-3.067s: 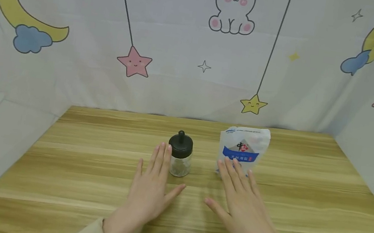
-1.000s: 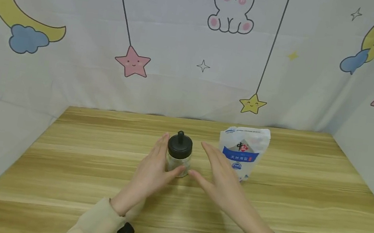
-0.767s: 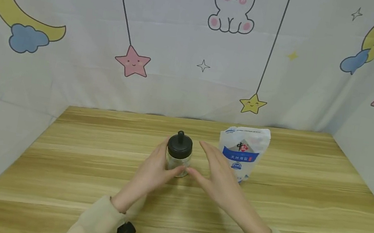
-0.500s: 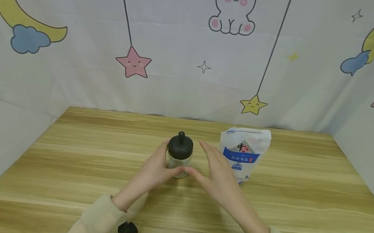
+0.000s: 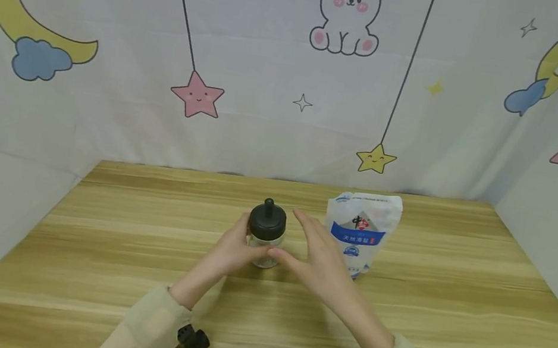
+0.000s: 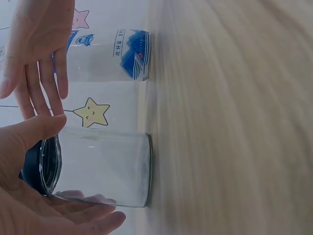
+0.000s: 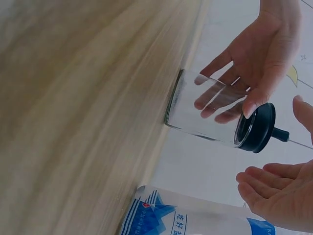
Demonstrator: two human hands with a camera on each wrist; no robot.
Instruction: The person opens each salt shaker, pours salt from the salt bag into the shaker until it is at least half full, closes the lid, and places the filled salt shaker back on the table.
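One left hand (image 5: 231,251) with grip on one jar (image 5: 266,230), one loose-fingered right hand (image 5: 323,268) near one bag (image 5: 364,226)

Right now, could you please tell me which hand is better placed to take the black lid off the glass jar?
Probably the right hand: it holds nothing and is open close beside the black lid, while the left hand is around the glass jar and could steady it.
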